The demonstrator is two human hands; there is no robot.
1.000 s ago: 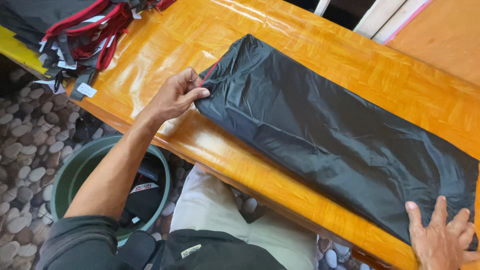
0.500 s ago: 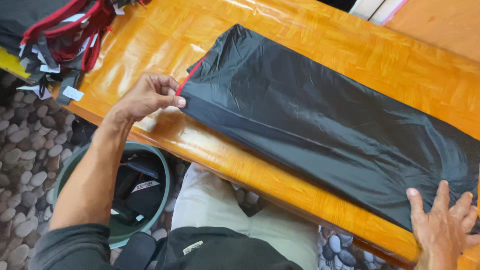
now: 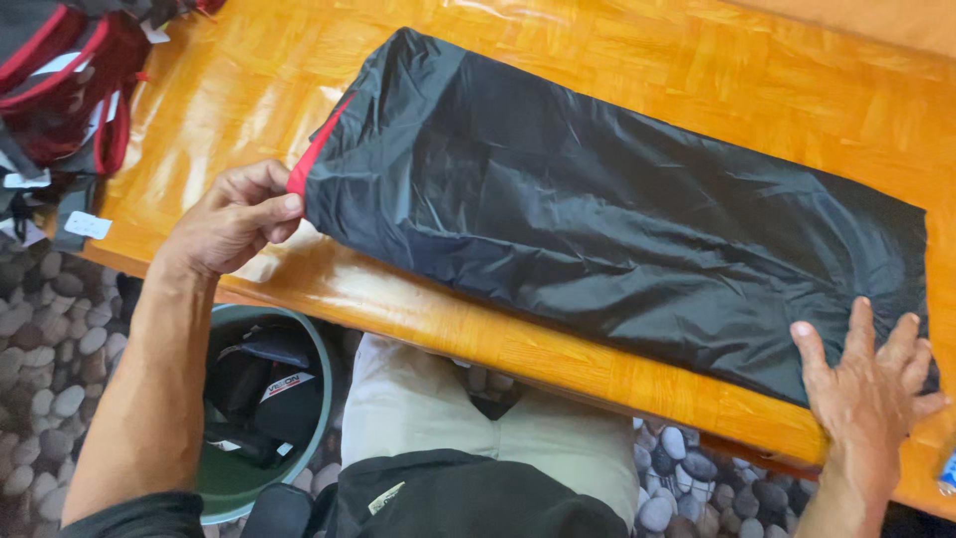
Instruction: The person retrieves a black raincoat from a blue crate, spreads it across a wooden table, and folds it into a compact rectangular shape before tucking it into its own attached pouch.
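The left hand (image 3: 231,221) has slid back along the folded black nylon garment (image 3: 617,214) to its red-trimmed corner, fingers pinching the edge; the right hand (image 3: 868,384) stays flat, fingers spread, on the far end — fabric stretched smooth across the wooden counter (image 3: 697,60).

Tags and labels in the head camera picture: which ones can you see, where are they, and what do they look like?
White paper tag: small rectangle, hanging at the table's left edge off the red and black bags.
White label: slanted patch on dark cloth inside the green bucket, under the table.
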